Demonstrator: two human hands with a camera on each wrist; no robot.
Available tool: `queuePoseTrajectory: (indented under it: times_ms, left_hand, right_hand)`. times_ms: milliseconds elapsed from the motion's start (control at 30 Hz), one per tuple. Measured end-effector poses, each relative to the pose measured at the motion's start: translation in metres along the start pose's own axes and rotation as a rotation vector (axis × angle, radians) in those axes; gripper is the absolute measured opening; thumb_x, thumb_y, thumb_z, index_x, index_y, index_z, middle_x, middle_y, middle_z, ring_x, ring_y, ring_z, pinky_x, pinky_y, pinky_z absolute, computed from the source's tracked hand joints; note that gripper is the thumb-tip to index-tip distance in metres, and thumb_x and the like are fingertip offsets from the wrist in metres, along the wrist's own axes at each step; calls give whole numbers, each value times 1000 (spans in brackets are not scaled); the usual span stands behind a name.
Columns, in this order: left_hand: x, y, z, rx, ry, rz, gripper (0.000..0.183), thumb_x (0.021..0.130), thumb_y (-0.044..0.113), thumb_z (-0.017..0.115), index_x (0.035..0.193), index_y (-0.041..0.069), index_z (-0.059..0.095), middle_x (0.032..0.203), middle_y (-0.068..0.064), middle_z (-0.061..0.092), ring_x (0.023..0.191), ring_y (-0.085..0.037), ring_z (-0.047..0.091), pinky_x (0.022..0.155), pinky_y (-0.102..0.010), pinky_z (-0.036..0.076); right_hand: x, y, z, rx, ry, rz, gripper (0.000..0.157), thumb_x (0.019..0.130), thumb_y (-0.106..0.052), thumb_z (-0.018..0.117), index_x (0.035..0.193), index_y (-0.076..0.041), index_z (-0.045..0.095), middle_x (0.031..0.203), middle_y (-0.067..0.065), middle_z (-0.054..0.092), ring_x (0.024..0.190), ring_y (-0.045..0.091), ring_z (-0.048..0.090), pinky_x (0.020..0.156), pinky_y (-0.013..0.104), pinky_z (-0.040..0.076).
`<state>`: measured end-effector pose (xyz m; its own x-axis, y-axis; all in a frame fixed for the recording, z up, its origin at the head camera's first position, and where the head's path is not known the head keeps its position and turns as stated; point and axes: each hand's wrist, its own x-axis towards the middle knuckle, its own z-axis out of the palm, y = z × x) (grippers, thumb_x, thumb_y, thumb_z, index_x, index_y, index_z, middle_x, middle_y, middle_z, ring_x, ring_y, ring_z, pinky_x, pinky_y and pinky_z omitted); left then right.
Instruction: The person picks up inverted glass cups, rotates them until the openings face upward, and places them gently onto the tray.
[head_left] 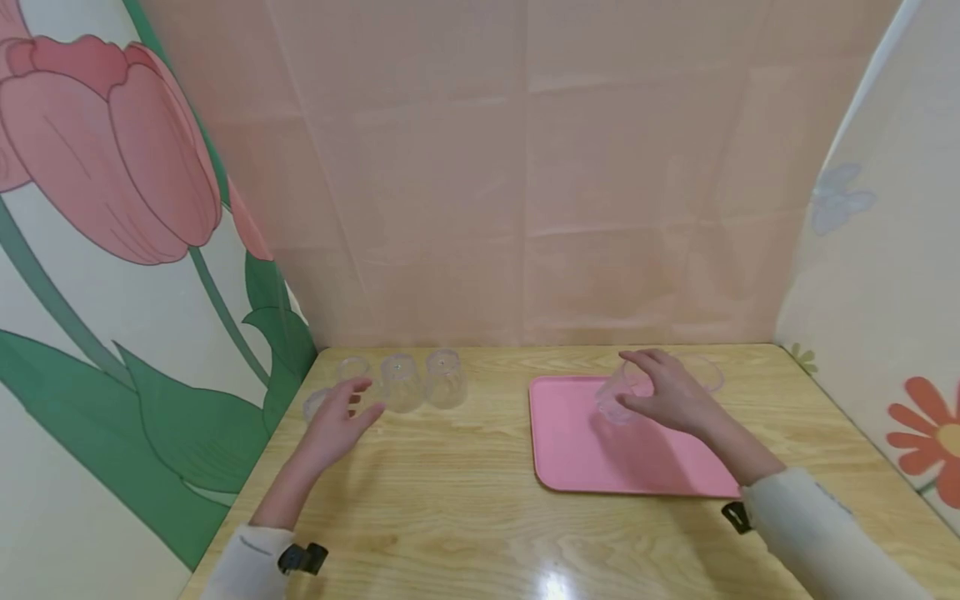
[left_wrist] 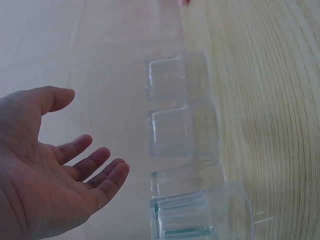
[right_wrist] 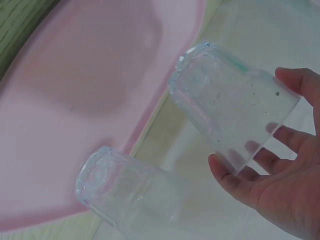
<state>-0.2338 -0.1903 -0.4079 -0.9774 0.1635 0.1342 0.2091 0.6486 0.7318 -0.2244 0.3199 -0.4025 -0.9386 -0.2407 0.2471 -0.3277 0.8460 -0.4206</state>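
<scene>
A clear cup [right_wrist: 232, 110] is in my right hand [head_left: 667, 396], whose fingers and thumb grip it near the rim in the right wrist view. Its thick base points down, above the pink tray [head_left: 558, 467]. Beside it in that view a second clear cup [right_wrist: 130, 185] stands base down at the tray's edge, mostly behind my hand in the head view. On the left, my left hand [head_left: 333, 429] hovers with loosely bent fingers, holding nothing. Several clear cups stand near it, among them two upside-down cups [head_left: 403, 387] in a row; the hand partly covers others.
Everything stands on a light wooden table [head_left: 465, 517]. A pink backdrop [head_left: 480, 208] closes off its far edge, with flowered panels [head_left: 135, 350] at both sides. The tray lies on the right half.
</scene>
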Motion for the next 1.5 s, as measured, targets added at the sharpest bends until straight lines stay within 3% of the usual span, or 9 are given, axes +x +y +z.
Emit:
queuePoseTrajectory:
  times_ms: [867,1500]
  left_hand:
    - [7,-16,-16,30,34,-28,56,101,23,64,144,-6,45,144,-30,47,129,-47,48,106,-59,43]
    - [12,-26,-20,39,58,-56,55,101,22,63,143,-8,44,144,-33,45,129,-48,47,108,-59,41]
  right_hand:
    - [14,23,4,-43,2,-33,72,84,-22,80,143,5,50,137,33,48,121,57,47,95,70,42]
    - [29,28,12,-104,-58,-29,71,84,-21,79,145,3,49,142,37,43,128,59,40,101,72,38]
